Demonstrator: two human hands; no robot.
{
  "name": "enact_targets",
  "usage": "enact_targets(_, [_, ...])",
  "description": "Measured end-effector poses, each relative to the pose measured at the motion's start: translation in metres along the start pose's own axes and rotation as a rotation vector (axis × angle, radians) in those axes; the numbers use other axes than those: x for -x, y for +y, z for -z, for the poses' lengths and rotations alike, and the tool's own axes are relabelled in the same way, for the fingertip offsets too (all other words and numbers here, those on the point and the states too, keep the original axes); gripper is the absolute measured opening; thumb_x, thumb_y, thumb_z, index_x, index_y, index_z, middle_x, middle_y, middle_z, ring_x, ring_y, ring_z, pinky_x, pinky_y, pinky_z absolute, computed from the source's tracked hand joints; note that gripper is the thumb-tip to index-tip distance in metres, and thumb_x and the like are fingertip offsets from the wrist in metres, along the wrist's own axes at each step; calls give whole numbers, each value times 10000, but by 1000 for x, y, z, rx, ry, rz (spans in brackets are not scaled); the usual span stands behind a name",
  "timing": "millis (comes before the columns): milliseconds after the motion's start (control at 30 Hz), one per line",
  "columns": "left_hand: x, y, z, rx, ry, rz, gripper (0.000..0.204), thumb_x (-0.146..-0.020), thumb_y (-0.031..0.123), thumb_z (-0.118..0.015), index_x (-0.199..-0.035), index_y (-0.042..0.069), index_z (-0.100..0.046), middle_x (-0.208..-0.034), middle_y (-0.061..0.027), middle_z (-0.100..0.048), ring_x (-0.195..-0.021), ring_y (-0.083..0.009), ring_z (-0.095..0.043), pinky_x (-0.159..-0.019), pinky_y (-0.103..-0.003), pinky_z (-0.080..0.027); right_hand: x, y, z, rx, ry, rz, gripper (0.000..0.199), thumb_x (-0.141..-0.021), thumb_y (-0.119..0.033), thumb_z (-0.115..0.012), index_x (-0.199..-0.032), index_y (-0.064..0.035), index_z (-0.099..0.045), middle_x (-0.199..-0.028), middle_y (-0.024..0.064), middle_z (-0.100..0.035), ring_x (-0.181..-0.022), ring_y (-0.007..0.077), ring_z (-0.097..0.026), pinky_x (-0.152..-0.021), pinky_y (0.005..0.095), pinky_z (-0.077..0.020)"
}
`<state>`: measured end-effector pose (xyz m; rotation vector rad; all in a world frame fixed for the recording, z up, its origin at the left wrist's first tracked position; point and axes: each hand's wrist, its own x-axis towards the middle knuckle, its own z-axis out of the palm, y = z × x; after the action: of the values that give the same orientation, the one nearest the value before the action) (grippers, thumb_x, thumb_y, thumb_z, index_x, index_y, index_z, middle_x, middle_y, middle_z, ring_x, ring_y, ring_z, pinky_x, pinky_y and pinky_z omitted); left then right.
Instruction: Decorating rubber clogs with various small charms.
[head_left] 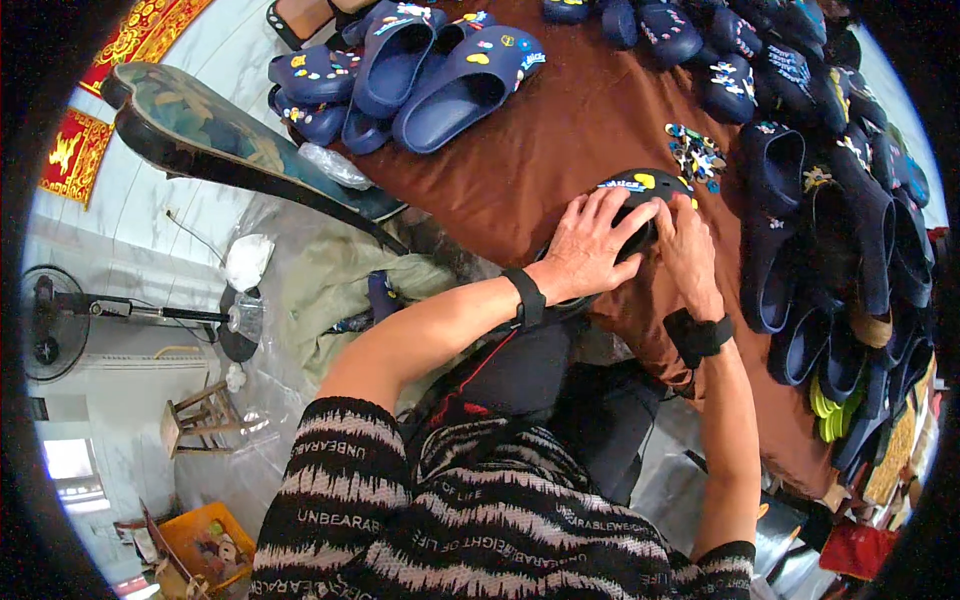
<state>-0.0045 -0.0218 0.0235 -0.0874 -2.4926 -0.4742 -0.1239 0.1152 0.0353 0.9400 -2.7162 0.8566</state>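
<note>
A dark clog (637, 182) with colourful charms on its toe lies at the near edge of the brown-covered table, toe pointing away from me. My left hand (592, 243) is closed over the clog's left side, its fingers reaching to the opening behind the charms. At the right side of the opening, my right hand (686, 245) has its fingers pressed together; whatever lies between them is hidden. Just beyond the right hand is a small pile of mixed charms (697, 158) on the cloth.
Several blue clogs with charms (465, 95) sit at the far left of the brown cloth (570, 110). More dark clogs (785, 240) crowd its right side. A chair back (200, 125) rises to my left. A fan (55, 320) and a wooden stool (200, 420) stand farther left.
</note>
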Motion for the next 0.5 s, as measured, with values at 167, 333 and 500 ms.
enact_targets(167, [-5,5,-8,6,22,-9,743,-786,346,-706,-1446,177,-410,-1378,-167,-428,-1295,-388,-425,-1042,-521,-383,-11,35,-4,-464,-188,-144,341,-971,-326,-575,-1043,7,-557,-962,270,-655,-870,401,-668,-703,471,-534])
enact_targets(333, [-2,-2,2,-10,22,-18,717,-765,296,-728,-1415,167,-455,-1364,-170,-456,-1268,-379,-463,-1041,-499,-401,6,2,3,-787,-185,-207,174,-994,-174,-514,-1048,-9,-521,-949,156,-597,-794,233,-627,-553,375,-592])
enact_targets(500, [-6,1,1,-3,2,-6,728,-777,280,-725,-1429,156,-427,-1358,-180,-453,-1265,-390,-466,-1036,-497,-411,28,24,-12,-1088,-135,-346,156,-1034,-192,-485,-1054,-37,-493,-821,70,-563,-695,181,-614,-586,312,-556])
